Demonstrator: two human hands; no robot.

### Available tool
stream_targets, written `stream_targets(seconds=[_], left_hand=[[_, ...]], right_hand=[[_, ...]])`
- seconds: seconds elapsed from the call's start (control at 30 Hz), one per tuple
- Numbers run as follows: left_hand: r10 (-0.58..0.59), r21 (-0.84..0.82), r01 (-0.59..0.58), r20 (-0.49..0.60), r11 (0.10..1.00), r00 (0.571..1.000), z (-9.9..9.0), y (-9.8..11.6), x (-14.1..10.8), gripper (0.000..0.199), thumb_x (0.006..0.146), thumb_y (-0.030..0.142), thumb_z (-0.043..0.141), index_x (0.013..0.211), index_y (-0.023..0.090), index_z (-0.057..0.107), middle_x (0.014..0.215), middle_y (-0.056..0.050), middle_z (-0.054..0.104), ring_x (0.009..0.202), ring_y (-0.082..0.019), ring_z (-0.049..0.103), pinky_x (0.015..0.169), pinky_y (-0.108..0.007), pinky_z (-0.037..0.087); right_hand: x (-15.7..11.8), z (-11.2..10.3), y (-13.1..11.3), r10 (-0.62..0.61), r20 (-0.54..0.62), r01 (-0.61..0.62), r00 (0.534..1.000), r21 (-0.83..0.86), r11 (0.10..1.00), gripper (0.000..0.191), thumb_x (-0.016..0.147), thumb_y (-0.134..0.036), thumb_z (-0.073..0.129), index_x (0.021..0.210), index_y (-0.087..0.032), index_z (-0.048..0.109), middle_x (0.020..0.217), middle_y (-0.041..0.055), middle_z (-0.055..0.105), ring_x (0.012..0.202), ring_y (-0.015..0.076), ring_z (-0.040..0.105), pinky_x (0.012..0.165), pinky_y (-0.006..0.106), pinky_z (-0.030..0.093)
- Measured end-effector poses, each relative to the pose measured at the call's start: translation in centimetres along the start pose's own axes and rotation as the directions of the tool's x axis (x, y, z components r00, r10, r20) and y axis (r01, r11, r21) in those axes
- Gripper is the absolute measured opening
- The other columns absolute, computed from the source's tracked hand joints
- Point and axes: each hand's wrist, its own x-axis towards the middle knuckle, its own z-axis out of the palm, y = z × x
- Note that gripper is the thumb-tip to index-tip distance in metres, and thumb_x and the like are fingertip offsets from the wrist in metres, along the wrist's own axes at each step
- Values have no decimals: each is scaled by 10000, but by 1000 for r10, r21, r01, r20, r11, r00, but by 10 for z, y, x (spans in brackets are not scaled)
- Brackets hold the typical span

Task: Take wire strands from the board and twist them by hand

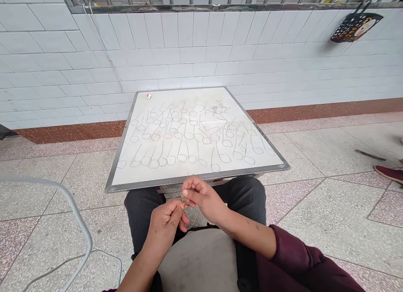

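Before white, metal-rimmed square table (141,184), pinches thin, pale, wire-like loop (195,219) with fingertips of left hand (166,218) and right hand (203,196); probably light, springy; best gripped where pinched.

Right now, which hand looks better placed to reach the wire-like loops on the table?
The right hand, probably: it is closer to the table's edge, while the left hand sits lower, nearer the body. Both seem to pinch a thin strand, so neither looks free.

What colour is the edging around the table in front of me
The table edging is grey, framing a white top; the head view shows it best.
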Motion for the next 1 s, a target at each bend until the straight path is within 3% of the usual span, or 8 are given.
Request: stream_targets(seconds=[0.2,0.53,0.6,0.7,0.77,0.83,0.9,1.0], left_hand=[[-16,-40,18,36,999,999,-1,4,-4,359,911,379,523,618,194,616,523,-1,619,470,-149,566,569,-262,430],[-42,-171,55,76,984,996,-1,-3,-6,300,889,411,562,756,172,685,583,-9,645,446,-131,553,503,-246,422],[-55,-179,72,99,981,994,-1,-7,-7,303,890,407,563,757,165,689,584,-13,649,445,-127,555,502,-243,426],[-98,-254,124,114,959,989,-1,-11,-9,279,878,395,581,785,157,694,588,-14,654,450,-126,558,507,-243,435],[-113,-321,141,105,936,988,-1,-13,-10,264,869,394,599,805,158,698,597,-15,660,458,-128,559,502,-243,438],[-110,-369,144,110,918,988,-1,-13,-10,257,873,393,608,805,162,700,599,-16,665,472,-131,566,499,-240,442],[-107,-405,151,129,902,986,-1,-13,-10,259,884,389,612,783,167,695,600,-15,669,482,-128,572,501,-234,447],[-107,-440,160,144,884,984,0,-12,-10,272,891,392,624,754,166,687,591,-11,663,492,-123,578,492,-221,439]], right_hand=[[2,4,-10,-1,-78,7,997,68,998,284,744,-384,787,791,-198,577,648,-54,545,511,71,394,505,229,302],[11,-5,-23,-48,-187,63,981,76,995,277,737,-366,787,795,-203,571,688,-30,526,581,98,406,523,234,309],[17,-17,-28,-105,-256,128,961,76,989,276,752,-375,772,807,-214,555,701,-33,510,592,101,412,533,233,328],[22,-36,-35,-246,-408,292,879,55,955,261,765,-361,767,821,-230,548,719,-44,495,609,98,420,561,226,352],[18,-43,-31,-175,-320,198,931,39,979,219,785,-353,759,841,-224,591,724,-40,525,600,92,422,559,223,341],[10,-42,-19,32,-76,-32,997,1,999,199,796,-361,756,872,-208,655,766,-19,584,604,87,435,556,224,328],[1,-34,-4,156,117,-152,981,-48,987,210,780,-352,774,901,-196,702,820,-5,621,631,86,454,577,227,333],[-5,-23,9,144,218,-141,965,-29,990,186,768,-340,789,850,-186,724,775,-17,615,621,81,447,582,229,323]])
